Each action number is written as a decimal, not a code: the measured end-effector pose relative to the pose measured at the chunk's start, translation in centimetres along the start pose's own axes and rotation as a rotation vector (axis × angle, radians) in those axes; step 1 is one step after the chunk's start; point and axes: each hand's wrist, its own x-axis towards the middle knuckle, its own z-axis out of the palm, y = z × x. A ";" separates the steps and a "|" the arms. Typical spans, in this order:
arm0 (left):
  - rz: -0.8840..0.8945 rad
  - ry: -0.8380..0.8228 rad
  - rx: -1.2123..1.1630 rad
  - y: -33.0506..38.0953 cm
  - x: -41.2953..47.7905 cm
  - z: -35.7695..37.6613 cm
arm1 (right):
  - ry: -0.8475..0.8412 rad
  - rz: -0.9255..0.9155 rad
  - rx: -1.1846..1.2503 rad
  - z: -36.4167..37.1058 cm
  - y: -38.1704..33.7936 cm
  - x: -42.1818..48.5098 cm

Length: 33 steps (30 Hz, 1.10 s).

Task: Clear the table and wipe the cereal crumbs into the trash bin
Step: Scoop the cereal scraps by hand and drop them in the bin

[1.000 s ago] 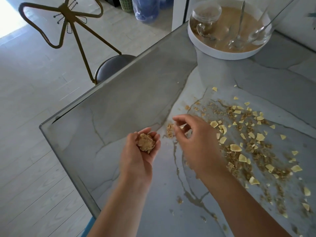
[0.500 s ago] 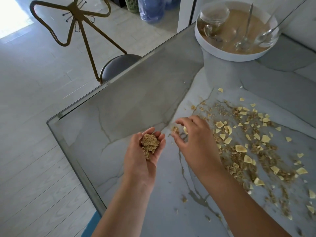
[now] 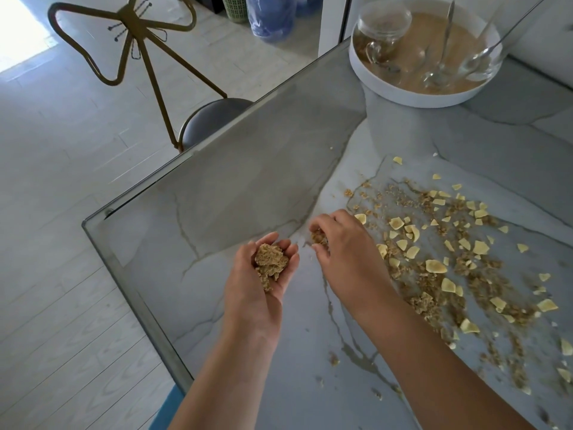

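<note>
Two bare hands work at the near edge of a spill of cereal crumbs (image 3: 449, 274): brown crumbs mixed with pale flakes (image 3: 435, 265), strewn across the right half of a grey, marble-veined worktop (image 3: 248, 187). A few stray bits lie nearer the person, beside the right forearm.

The left hand (image 3: 260, 287) is turned palm up and cupped just above the worktop. Its fingers (image 3: 288, 249) curl upward round a heap of crumbs (image 3: 270, 263) resting in the palm. The right hand (image 3: 344, 252), back toward the camera, sits just beside it at the left margin of the spill. Its bent fingers (image 3: 322, 218) and thumb pinch a small clump (image 3: 318, 237) of the same brown cereal. The two hands are near each other but apart.

At the far side of the worktop, well apart from the spill, stands a round white tray (image 3: 403, 94) with a tan floor. It holds a clear glass cup (image 3: 383, 26) lying on its side, a metal spoon (image 3: 446, 35) and a glass bowl (image 3: 479, 65) with a second spoon leaning in it.

Beyond the worktop's left edge, a chair (image 3: 214, 119) with a dark round seat and a gold butterfly-shaped back stands on a pale plank floor (image 3: 62, 274).
</note>
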 end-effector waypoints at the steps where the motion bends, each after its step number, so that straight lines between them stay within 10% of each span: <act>1: 0.002 0.000 0.004 0.0 0.0 0.0 | 0.004 -0.008 -0.015 -0.1 0.0 -0.1; 24: -0.205 -0.067 -0.075 -2.5 0.3 1.9 | 0.010 0.048 0.373 -5.8 -2.5 -4.4; 33: -0.346 0.007 -0.222 -2.9 -0.7 2.5 | 0.032 0.349 0.031 -5.9 7.0 -4.2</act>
